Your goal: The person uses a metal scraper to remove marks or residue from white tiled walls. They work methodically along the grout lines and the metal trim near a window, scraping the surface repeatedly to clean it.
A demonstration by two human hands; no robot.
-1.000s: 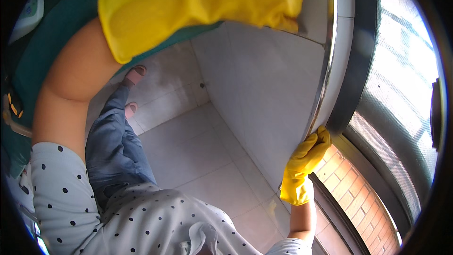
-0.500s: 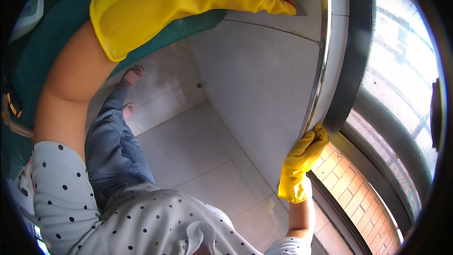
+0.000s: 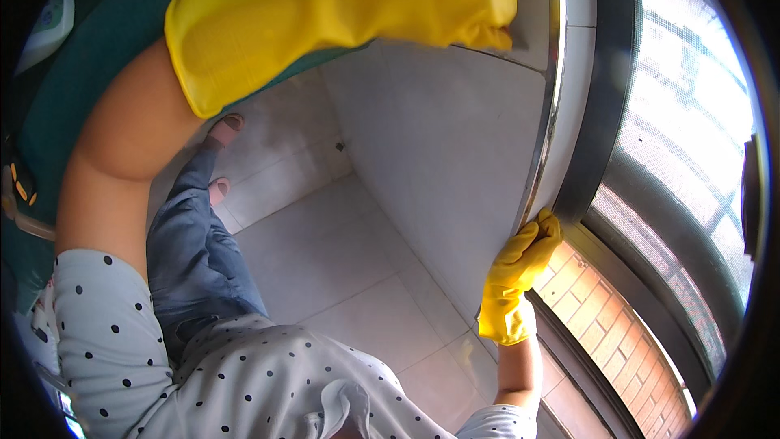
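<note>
My left hand (image 3: 479, 4), in a long yellow rubber glove, reaches across the top to the grey wall tiles (image 3: 455, 130). Its fingers are curled closed against the tile; a small dark reddish bit shows beneath them, too little to name. Lower down, my right hand (image 3: 524, 256) wears the same kind of glove. Its bent fingers grip the edge at the lower end of a shiny metal trim strip (image 3: 555, 57), beside the dark window frame (image 3: 605, 89).
A mesh-covered window (image 3: 682, 106) lets in bright light on the right, with orange brickwork (image 3: 601, 317) below. Dark teal material (image 3: 73, 106) curves along the left, near a white container (image 3: 50, 24). My feet in pink slippers (image 3: 226, 130) stand on the tiled floor (image 3: 349, 236).
My left hand has shifted slightly down the wall and a little to the right, its fingers now somewhat blurred. The right hand keeps its place at the trim.
</note>
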